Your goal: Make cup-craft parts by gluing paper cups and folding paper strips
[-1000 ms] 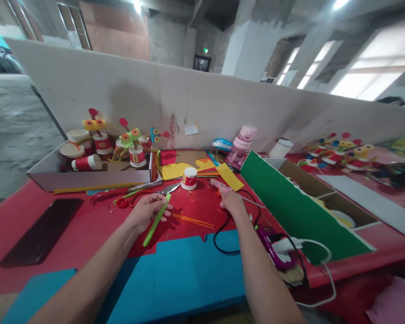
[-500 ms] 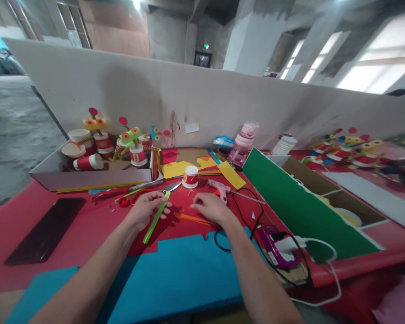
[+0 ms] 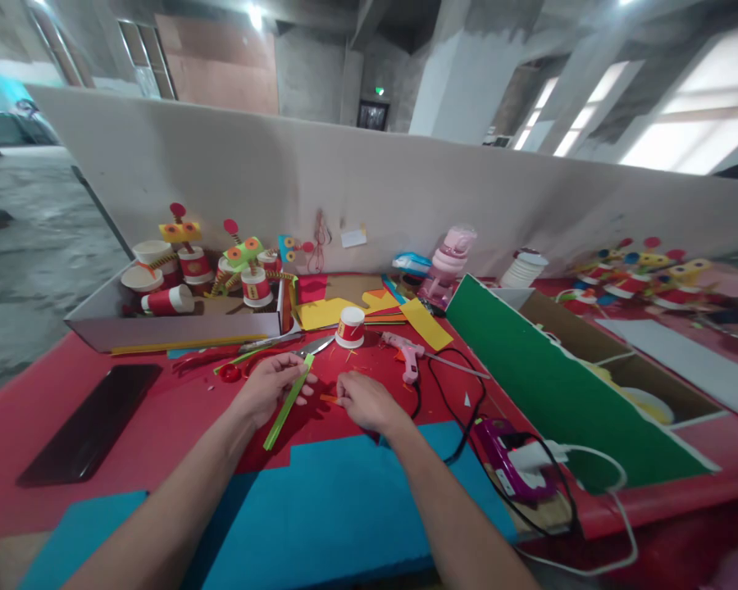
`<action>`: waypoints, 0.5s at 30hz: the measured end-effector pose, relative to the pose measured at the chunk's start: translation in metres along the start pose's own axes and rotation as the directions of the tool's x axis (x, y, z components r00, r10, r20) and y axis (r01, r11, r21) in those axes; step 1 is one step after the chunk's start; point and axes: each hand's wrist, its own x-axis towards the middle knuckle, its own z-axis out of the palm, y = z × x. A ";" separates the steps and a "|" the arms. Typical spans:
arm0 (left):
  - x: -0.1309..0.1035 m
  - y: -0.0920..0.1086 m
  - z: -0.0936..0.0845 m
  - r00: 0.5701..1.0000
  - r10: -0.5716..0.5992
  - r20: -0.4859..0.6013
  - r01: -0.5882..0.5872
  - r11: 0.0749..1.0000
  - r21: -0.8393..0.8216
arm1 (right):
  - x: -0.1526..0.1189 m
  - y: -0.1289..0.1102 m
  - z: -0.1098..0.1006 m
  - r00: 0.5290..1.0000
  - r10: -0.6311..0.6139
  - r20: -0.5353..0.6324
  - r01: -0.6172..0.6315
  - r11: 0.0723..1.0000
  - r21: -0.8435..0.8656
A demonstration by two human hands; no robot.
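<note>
A bright green paper strip [image 3: 288,407] is pinched between the thumb and fingers of my left hand [image 3: 278,383], slanting down toward me. My right hand [image 3: 366,400] is down at the red tabletop, its fingers closed at an orange paper strip [image 3: 328,398]; most of that strip is hidden under the hand. Just behind both hands stands a red and white paper cup [image 3: 350,327], upside down. Scissors [image 3: 317,345] lie behind my left hand, blades toward the cup. A pink glue gun [image 3: 407,354] rests to the right of the cup.
At the back left, a box [image 3: 178,332] holds cups and paper figures. A black phone [image 3: 92,424] lies left. Blue sheets [image 3: 344,508] cover the near edge. On the right are a green-sided box [image 3: 547,385], a purple power strip [image 3: 513,463] and cables.
My right hand has moved down and left onto the orange strip, its fingers now closed there. My left hand keeps hold of the green strip. The view has shifted slightly.
</note>
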 end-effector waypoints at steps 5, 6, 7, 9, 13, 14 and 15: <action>0.000 0.000 0.002 0.992 0.080 -0.094 -0.081 0.997 -0.010 | 0.014 -0.003 -0.009 0.977 -0.051 -0.206 0.126 0.920 0.372; 0.001 -0.001 0.003 0.989 0.088 -0.117 -0.089 0.996 -0.002 | 0.017 -0.004 -0.009 0.973 -0.041 -0.228 0.149 0.865 0.479; 0.001 -0.002 0.004 0.986 0.095 -0.135 -0.095 0.995 0.007 | 0.020 -0.004 -0.009 0.970 -0.027 -0.240 0.163 0.805 0.571; 0.002 -0.006 0.005 0.983 0.106 -0.152 -0.104 0.994 0.021 | 0.024 -0.003 -0.004 0.969 0.006 -0.246 0.168 0.712 0.681; 0.003 -0.015 0.009 0.972 0.175 -0.155 -0.159 0.981 0.108 | 0.025 0.003 0.007 0.962 0.024 -0.271 0.193 0.644 0.741; 0.003 -0.017 0.011 0.967 0.200 -0.156 -0.180 0.975 0.133 | 0.025 0.004 0.008 0.960 0.035 -0.277 0.191 0.640 0.744; 0.003 -0.019 0.012 0.963 0.219 -0.157 -0.196 0.969 0.152 | 0.024 0.005 0.009 0.959 0.050 -0.280 0.185 0.636 0.749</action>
